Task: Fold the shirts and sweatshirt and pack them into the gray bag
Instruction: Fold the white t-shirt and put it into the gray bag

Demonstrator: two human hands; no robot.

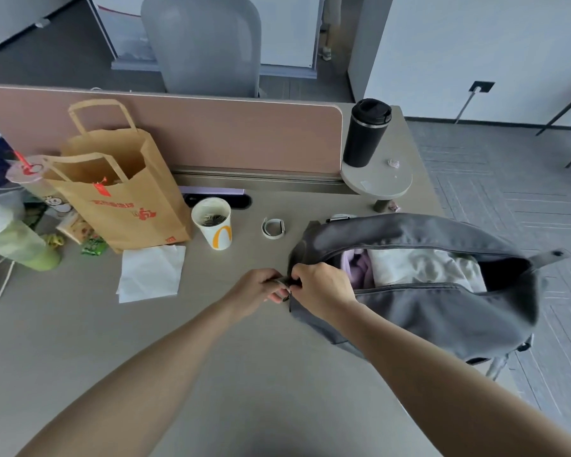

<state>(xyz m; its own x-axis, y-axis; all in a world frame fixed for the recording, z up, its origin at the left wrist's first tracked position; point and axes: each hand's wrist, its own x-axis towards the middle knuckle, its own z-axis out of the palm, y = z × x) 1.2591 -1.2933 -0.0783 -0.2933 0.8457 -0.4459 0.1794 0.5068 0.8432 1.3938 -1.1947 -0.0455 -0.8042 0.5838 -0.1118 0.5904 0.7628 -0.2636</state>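
- Gray bag (419, 311) lying on its side at the right edge of the desk (211, 357), far end overhanging, mouth unzipped and gaping.
- Clothes already inside: a lilac garment (356, 268) at the near end of the opening, a white one (422, 267) beside it, both bunched softly below the zip line.
- Left hand (257, 286) pinching a small tab or strap at the bag's left end; fingers curled round it.
- Right hand (320, 286) clenched on the bag's end just beside the left, seemingly at the zip pull; the pull itself hidden under the fingers.
- Likely step: closing the zip, packing seemingly done.
- Handling, as a judgement: soft, limp fabric, light, nothing fragile; prone to sagging and buckling under a one-handed pull.
- Best hold: end tab kept taut with one hand, zip pull drawn along with the other; cloth pressed down clear of the teeth to avoid a snag.
- Overhanging end liable to slip off the desk if tugged rightward.
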